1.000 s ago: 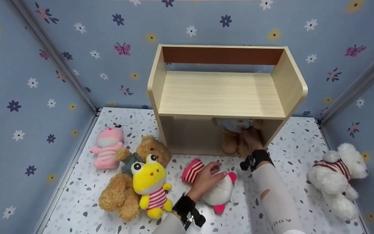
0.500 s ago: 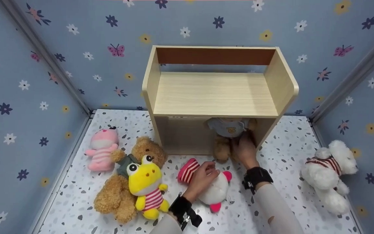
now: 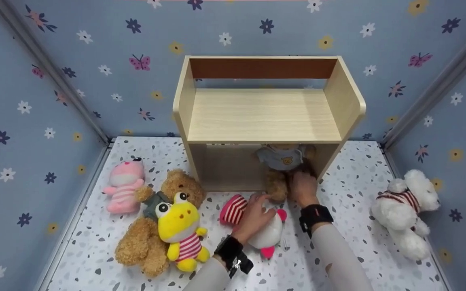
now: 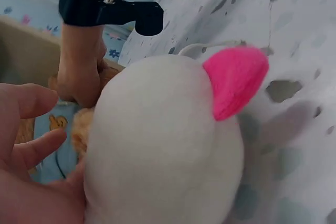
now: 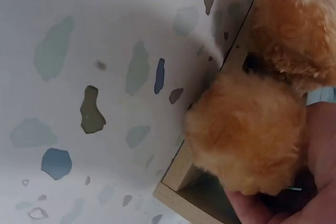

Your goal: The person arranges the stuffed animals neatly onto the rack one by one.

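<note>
A brown teddy bear (image 3: 276, 158) in a light blue shirt sits in the lower compartment of the wooden shelf (image 3: 259, 115), on its right side. The shelf board hides most of its head. My right hand (image 3: 305, 188) grips one of its legs; in the right wrist view the thumb and fingers lie round the furry leg (image 5: 247, 135). My left hand (image 3: 254, 219) rests against a white plush toy (image 3: 271, 233) with pink feet and a red-striped part, lying on the floor before the shelf. Its fingers (image 4: 39, 148) are loosely spread beside the toy in the left wrist view.
On the left lie a pink plush toy (image 3: 124, 188), a brown teddy bear (image 3: 138, 242) in a green top and a yellow frog (image 3: 182, 230) leaning over it. A white plush dog (image 3: 399, 212) lies at the right. Flowered walls (image 3: 233, 24) enclose the speckled floor.
My right hand has drawn the teddy bear's leg forward and then eased slightly back; more of the blue shirt shows. The left hand has stayed on the white toy. The head view has shifted right.
</note>
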Motion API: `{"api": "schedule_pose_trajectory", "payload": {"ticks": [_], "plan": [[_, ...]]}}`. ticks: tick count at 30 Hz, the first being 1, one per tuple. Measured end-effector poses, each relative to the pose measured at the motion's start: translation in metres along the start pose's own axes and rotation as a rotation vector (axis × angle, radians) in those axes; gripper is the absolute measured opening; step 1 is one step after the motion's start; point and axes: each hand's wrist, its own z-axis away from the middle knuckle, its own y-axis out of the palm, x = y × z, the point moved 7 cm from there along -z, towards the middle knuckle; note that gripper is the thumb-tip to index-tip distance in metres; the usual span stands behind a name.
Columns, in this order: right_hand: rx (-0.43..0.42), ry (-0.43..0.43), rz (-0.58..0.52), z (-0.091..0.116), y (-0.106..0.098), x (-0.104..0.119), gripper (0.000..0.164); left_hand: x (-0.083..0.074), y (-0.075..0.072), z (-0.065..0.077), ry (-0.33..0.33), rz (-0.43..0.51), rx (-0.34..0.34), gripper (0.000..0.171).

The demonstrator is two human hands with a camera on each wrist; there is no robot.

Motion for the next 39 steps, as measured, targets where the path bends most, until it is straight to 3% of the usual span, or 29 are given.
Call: {"api": "schedule_pose_trajectory", "payload": {"ticks": [5, 11, 14, 22, 27, 32, 36, 39], "plan": [[-0.033, 0.064, -0.001, -0.003, -0.001, -0.007, 0.028, -0.023, 0.017, -0.022, 0.092, -0.253, 0.090, 0.052], [-0.002, 0.142, -0.055, 0.002, 0.002, -0.009, 0.031, -0.021, 0.037, -0.036, 0.086, -0.389, 0.208, 0.055], [-0.019, 0.157, -0.054, 0.006, 0.002, -0.008, 0.028, -0.019, 0.042, -0.038, 0.079, -0.393, 0.219, 0.057], [-0.087, 0.165, -0.061, 0.012, 0.001, -0.008, 0.023, -0.014, 0.045, -0.042, 0.076, -0.387, 0.160, 0.064], [-0.061, 0.223, -0.154, 0.013, 0.002, -0.014, 0.037, -0.012, 0.043, -0.042, 0.133, -0.334, 0.140, 0.077], [-0.056, 0.272, -0.226, 0.023, 0.001, -0.021, 0.049, -0.013, 0.039, -0.038, 0.175, -0.304, 0.125, 0.070], [-0.086, 0.238, -0.263, 0.035, -0.008, -0.023, 0.049, -0.015, 0.035, -0.033, 0.207, -0.324, 0.120, 0.069], [-0.120, 0.184, -0.294, 0.044, -0.016, -0.025, 0.047, -0.017, 0.029, -0.027, 0.267, -0.389, 0.091, 0.068]]}}
